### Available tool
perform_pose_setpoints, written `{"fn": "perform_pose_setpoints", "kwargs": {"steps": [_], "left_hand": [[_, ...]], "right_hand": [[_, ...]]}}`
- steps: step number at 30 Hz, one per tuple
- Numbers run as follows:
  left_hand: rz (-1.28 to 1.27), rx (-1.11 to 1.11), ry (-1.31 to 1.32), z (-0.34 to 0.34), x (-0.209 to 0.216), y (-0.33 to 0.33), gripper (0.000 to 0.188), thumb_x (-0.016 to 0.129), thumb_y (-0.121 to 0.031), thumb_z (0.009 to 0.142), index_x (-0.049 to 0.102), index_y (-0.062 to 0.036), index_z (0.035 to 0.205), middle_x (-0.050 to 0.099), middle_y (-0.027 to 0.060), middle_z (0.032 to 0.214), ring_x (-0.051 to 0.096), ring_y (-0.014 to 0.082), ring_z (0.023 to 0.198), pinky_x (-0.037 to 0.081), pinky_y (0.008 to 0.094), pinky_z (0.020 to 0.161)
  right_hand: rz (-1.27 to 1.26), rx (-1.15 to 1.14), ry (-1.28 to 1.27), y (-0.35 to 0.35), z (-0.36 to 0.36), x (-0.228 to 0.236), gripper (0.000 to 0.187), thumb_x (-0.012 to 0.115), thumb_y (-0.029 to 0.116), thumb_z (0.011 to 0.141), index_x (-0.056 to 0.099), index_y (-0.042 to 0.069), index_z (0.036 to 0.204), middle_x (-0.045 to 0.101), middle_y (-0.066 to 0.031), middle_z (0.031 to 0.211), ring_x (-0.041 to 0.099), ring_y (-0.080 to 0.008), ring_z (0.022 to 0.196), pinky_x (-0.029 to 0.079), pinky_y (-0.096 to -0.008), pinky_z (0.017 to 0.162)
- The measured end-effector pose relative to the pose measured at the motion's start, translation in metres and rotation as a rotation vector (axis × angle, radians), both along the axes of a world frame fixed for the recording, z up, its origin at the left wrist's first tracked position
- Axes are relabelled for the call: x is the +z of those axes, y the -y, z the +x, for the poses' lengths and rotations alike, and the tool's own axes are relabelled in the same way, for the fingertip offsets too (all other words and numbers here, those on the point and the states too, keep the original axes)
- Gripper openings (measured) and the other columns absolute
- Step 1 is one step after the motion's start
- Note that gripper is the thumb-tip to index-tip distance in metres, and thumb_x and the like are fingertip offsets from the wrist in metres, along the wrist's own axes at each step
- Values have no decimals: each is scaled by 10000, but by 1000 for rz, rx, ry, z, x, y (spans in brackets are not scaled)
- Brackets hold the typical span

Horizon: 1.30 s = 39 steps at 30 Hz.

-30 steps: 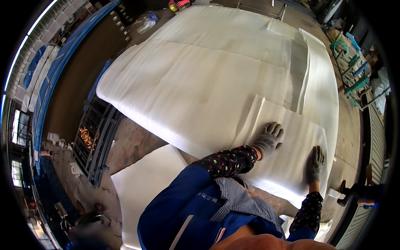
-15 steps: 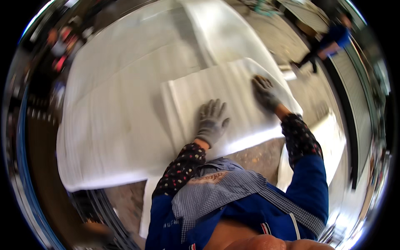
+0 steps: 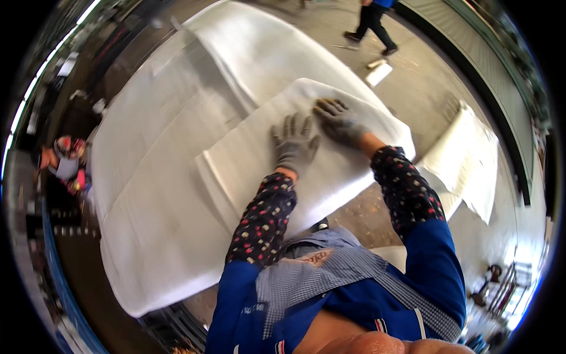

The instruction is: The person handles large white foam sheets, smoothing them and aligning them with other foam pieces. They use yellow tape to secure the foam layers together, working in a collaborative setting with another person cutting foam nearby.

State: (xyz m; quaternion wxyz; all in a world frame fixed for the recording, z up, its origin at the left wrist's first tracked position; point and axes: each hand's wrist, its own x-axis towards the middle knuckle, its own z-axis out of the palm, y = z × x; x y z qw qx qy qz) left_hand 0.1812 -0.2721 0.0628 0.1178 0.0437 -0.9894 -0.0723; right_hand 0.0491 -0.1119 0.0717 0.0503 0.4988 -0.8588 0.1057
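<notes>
A large padded white sheet (image 3: 159, 147) covers a broad surface in front of me, its edge curving down at the near side. Over its right part lies a folded white panel (image 3: 253, 159), with a raised fold along its left side. My left hand (image 3: 296, 141), in a grey work glove, rests flat on this panel with the fingers spread. To its right, my right hand (image 3: 342, 123) lies palm down in a matching glove with darker, brownish fingertips. Neither hand grips anything. Dark dotted sleeve covers show on both forearms.
White sheeting (image 3: 466, 162) hangs or lies at the right. A person in dark trousers (image 3: 372, 26) walks on the far floor, near a small white block (image 3: 378, 74). Another person (image 3: 68, 165) is at the left edge. A long grey panelled structure (image 3: 471, 53) stands at far right.
My view has turned, so the white surface appears rotated. On the panel, my hands are now closer together, the right one nearer the left. The walking person appears further left.
</notes>
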Motion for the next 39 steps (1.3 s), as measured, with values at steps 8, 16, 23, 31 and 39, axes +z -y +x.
{"fn": "perform_pose_setpoints", "kwargs": {"steps": [8,16,23,31,39], "left_hand": [[102,39,141,-11,0,1,648,393,-538,926,354,-186,1468,260,116,1554,232,295,1434,105,630,1096],[65,47,214,-11,-1,-4,651,360,-540,940,319,-188,1486,246,108,1565,222,295,1443,113,624,1097],[297,-25,86,8,1,12,661,501,-455,905,357,-119,1455,319,154,1507,303,312,1392,215,538,1103],[357,398,-384,218,30,125,565,635,-231,848,445,-9,1331,534,227,1282,532,383,1148,411,448,1009],[288,1120,-255,433,51,234,625,581,-304,897,330,-49,1410,527,271,1257,559,415,1096,465,460,932]], "right_hand": [[-113,32,-218,1,-2,-16,503,537,217,881,484,23,1342,442,-194,1426,379,-353,1346,231,-492,1138],[16,-47,-190,-3,-13,-32,548,498,277,912,421,32,1396,416,-160,1459,348,-322,1374,210,-465,1149],[82,-25,-145,-1,-5,-13,573,443,317,944,366,31,1434,359,-176,1494,300,-326,1399,185,-446,1161],[70,-27,-148,-6,-2,-24,556,430,314,958,362,46,1441,350,-175,1499,317,-348,1382,198,-455,1156],[25,61,-176,-1,-9,-22,480,432,229,972,415,-10,1387,415,-224,1431,366,-382,1335,268,-467,1121]]}}
